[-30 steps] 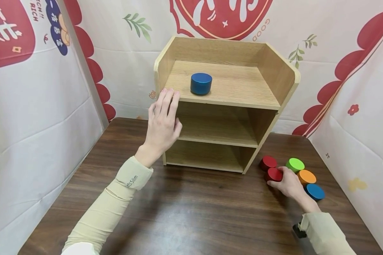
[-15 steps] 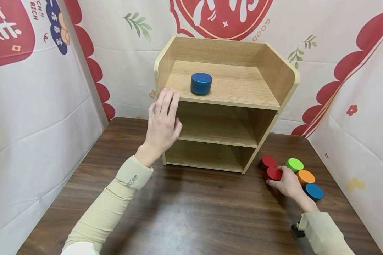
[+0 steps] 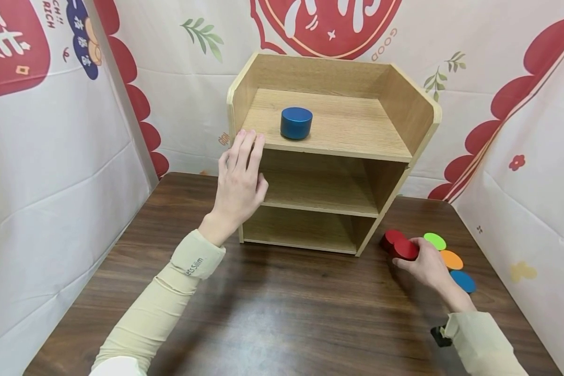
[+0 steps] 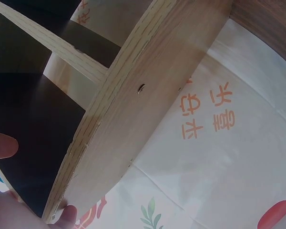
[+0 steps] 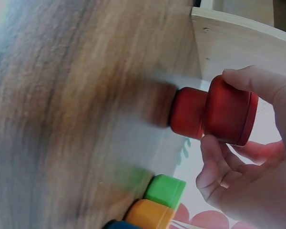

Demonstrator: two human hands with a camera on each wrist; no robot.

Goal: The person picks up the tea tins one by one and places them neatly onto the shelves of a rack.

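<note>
In the head view my right hand (image 3: 429,265) pinches a short red cylinder (image 3: 406,250) between thumb and fingers. The right wrist view shows this cylinder (image 5: 229,110) raised off the table, overlapping a second red cylinder (image 5: 187,112) that stands on the tabletop. My left hand (image 3: 237,185) rests its nearly straight fingers on the left front corner of a wooden shelf unit (image 3: 329,155). One fingertip (image 4: 69,214) lies outside the side panel in the left wrist view. A blue cylinder (image 3: 296,124) stands on the top shelf, right of the left fingers.
Beside the right hand, green (image 3: 435,241), orange (image 3: 451,259) and blue (image 3: 463,281) cylinders stand in a row on the dark wood table (image 3: 282,313). Printed white cloth (image 3: 188,104) hangs behind and on both sides. The shelf unit has two lower compartments.
The right hand has lifted its red cylinder slightly off the table, where it stood beside the other red one. My left hand and the shelf unit keep their places.
</note>
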